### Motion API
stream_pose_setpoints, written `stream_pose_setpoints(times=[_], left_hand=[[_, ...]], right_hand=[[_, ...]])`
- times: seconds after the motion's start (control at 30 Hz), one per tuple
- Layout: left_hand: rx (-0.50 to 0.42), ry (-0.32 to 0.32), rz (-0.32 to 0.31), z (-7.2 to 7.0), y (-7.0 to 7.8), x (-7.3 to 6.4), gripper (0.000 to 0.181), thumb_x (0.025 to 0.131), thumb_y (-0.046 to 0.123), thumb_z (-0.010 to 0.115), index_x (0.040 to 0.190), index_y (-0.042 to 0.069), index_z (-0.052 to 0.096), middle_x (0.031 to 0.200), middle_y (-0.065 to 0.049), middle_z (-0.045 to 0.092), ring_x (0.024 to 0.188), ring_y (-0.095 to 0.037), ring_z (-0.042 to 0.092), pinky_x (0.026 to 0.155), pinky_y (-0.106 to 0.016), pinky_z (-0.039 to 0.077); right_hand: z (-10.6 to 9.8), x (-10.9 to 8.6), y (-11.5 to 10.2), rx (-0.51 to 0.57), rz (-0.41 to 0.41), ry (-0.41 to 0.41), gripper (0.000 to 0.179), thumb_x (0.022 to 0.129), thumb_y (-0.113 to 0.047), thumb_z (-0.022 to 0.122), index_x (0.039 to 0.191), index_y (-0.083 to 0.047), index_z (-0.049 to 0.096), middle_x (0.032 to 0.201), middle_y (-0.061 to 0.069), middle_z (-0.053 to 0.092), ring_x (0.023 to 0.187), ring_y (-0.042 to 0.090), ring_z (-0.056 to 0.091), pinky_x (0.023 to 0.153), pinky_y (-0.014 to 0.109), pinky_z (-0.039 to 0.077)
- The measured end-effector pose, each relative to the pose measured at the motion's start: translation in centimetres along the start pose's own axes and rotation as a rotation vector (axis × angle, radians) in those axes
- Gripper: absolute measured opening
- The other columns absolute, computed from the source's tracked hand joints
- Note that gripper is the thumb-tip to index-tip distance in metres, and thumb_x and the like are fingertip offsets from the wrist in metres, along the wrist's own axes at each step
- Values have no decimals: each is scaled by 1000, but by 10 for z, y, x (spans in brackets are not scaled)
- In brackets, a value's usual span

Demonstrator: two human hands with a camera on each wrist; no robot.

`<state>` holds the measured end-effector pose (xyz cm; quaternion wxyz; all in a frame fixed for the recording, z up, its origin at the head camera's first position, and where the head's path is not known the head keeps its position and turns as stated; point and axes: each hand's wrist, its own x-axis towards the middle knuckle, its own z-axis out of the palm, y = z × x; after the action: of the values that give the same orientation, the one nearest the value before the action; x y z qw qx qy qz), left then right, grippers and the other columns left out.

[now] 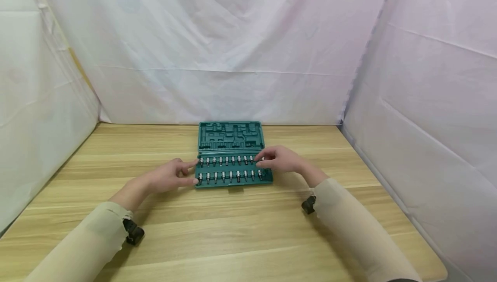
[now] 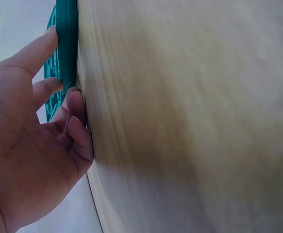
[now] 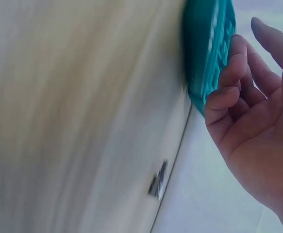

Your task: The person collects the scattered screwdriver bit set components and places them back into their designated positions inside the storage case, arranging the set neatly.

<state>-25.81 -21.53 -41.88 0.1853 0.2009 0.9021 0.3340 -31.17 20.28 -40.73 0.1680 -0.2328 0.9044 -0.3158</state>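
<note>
A green socket case point(image 1: 234, 167) lies unfolded on the wooden table, its lid toward the back curtain. Two rows of silver-and-dark bit sockets point(image 1: 231, 176) fill the near half. My left hand point(image 1: 167, 175) is at the case's left end, index finger and thumb stretched apart against its edge; in the left wrist view the thumb touches the green side point(image 2: 68, 48) while the other fingers bend loosely. Over the right end of the back row hovers my right hand point(image 1: 285, 160), thumb apart from the bent fingers. Nothing shows between them in the right wrist view.
Moulded hollows fill the open lid point(image 1: 231, 136). A small dark and silver piece point(image 3: 158, 182) lies on the table in the right wrist view. White curtains point(image 1: 225, 49) enclose the wooden table point(image 1: 233, 239) at the back and sides. Each sleeve carries a black wrist camera point(image 1: 133, 232).
</note>
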Motion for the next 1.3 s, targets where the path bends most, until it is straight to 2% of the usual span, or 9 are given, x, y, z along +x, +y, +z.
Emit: stream_pose_setpoints(times=[0.1,0.17,0.33,0.43,0.53,0.73,0.87,1.1,1.3], left_hand=[[2,-1,2,0,0,0,85,105,44,75,173,14,34,118,-16,50,97,-25,50,79,-37,47],[0,1,-2,0,-1,1,85,105,44,75,173,14,34,118,-15,50,97,-25,50,80,-37,47],[-2,-1,2,0,0,2,84,105,43,75,172,13,34,117,-15,51,97,-25,50,80,-38,47],[-4,-1,3,0,0,2,84,106,43,75,172,13,34,117,-15,50,97,-25,50,80,-38,47],[-6,-2,3,0,0,1,84,106,42,75,173,13,34,117,-15,50,96,-25,50,80,-38,47],[-11,-2,4,0,0,2,84,105,42,75,173,13,34,116,-15,50,96,-24,49,79,-38,46],[-3,1,-1,0,-1,3,84,105,43,75,172,15,35,117,-14,51,96,-24,50,80,-38,46],[4,2,-1,1,-2,3,84,105,44,75,172,14,35,117,-15,51,97,-25,51,81,-38,47],[2,6,0,1,-2,3,83,105,42,75,172,14,35,115,-14,50,97,-25,50,80,-39,46]], right_hand=[[-13,-8,8,23,24,52,32,108,-43,70,132,-24,78,126,0,77,109,20,68,91,39,57],[-21,-13,17,37,36,81,35,108,-45,69,133,-22,78,127,3,77,111,22,69,92,41,58],[-41,-26,39,60,90,133,46,109,-49,67,138,-14,75,121,10,76,103,27,68,91,44,58],[-50,-31,50,55,121,154,48,110,-48,66,140,-11,74,123,12,76,100,27,66,90,44,57],[-56,-36,61,44,150,173,46,111,-45,65,139,-10,74,129,12,75,103,27,67,91,43,57],[-60,-42,77,-52,184,198,30,108,-34,71,127,-12,79,125,12,76,110,27,65,96,42,53],[-59,-41,83,-67,210,193,23,105,-26,76,122,-12,81,116,10,75,103,25,62,91,39,50],[-54,-37,88,-37,249,159,21,103,-26,79,119,-13,82,107,6,75,90,20,60,81,33,50],[-51,-34,86,-64,257,155,18,102,-28,80,114,-15,84,108,4,76,91,21,61,81,34,50]])
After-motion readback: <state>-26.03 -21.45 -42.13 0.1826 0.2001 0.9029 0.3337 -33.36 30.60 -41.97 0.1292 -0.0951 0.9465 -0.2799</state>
